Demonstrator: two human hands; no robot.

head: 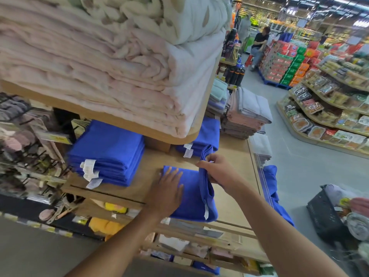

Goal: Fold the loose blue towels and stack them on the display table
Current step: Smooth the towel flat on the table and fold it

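pinning the towel (189,204) under the flat left hand (169,188), the edge pinched by the right hand (216,170) is best laid squarely.

Blue towel (191,202) — left hand (168,189) flat atop

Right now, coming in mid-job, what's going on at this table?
A person is folding a blue towel on the wooden display table. The left hand presses flat on the towel, and the right hand grips its raised edge, mid-fold. A stack of folded blue towels sits to the left and a second stack behind. Loose blue cloth hangs off the table's right edge, not yet folded.
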